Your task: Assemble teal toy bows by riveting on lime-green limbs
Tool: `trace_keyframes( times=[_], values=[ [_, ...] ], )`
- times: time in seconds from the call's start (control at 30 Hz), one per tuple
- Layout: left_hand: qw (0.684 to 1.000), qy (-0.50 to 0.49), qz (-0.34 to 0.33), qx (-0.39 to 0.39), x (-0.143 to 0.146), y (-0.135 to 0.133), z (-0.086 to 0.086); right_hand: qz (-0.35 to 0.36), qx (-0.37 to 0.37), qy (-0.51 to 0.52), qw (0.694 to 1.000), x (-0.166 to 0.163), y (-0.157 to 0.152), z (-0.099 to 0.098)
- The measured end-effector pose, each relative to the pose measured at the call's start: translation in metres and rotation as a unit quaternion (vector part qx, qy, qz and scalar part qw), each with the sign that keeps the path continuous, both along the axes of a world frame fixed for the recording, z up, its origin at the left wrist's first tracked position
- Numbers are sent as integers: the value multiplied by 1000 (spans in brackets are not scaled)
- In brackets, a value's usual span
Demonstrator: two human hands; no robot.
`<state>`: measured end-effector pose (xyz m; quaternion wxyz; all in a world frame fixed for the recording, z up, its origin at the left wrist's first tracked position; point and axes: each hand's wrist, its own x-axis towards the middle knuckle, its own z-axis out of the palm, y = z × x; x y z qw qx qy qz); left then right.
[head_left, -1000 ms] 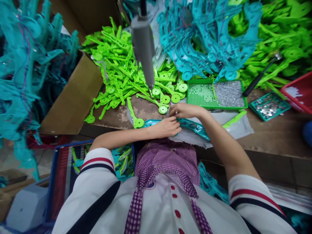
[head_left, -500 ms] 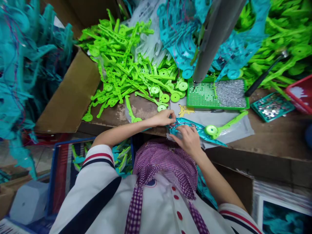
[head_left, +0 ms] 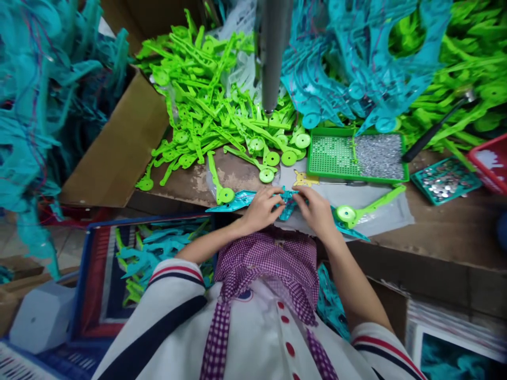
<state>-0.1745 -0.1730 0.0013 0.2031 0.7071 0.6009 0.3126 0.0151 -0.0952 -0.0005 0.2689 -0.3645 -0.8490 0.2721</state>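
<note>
A long teal plastic piece (head_left: 287, 205) lies at the table's near edge, its middle showing between my two hands. My left hand (head_left: 262, 208) closes its fingers on the left of it, while my right hand (head_left: 318, 211) grips its right side with curled fingers. A teal tip (head_left: 237, 200) sticks out beyond the left hand and another pointed teal end (head_left: 352, 232) beyond the right; the hands hide how they join. Bright green arm-shaped parts with round discs lie close by, one left (head_left: 224, 194) and one right (head_left: 347, 214).
A dark hanging driver-like tool (head_left: 271, 68) points down above a heap of green parts (head_left: 198, 95). Behind the hands stands a green tray (head_left: 328, 171) of small metal pieces. A hammer (head_left: 431, 129) lies right, near a teal tray (head_left: 439, 198). Teal parts (head_left: 332, 68) pile at the back.
My left hand has moved down and left, and my right hand slightly up and right, along the teal piece. More teal shows at the left. The hanging tool appears further left.
</note>
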Motion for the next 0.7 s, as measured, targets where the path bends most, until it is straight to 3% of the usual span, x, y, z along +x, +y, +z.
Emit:
trace_keyframes(
  times=[0.17, 0.27, 0.47, 0.6, 0.7],
  values=[
    [996, -11, 91, 22, 17, -11, -16, 157, 39, -91, 983, 18, 13, 3],
    [994, -17, 105, 24, 19, -9, -17, 198, 90, -185, 958, 29, 13, 12],
    [993, -12, 120, 15, 22, -9, -17, 221, 225, -252, 915, 16, 23, 27],
    [993, -2, 118, 21, 31, -9, -20, 199, 292, -189, 916, 8, 38, 15],
    [995, -2, 101, 17, 37, -9, -22, 165, 295, -179, 924, 17, 38, 5]
  ],
)
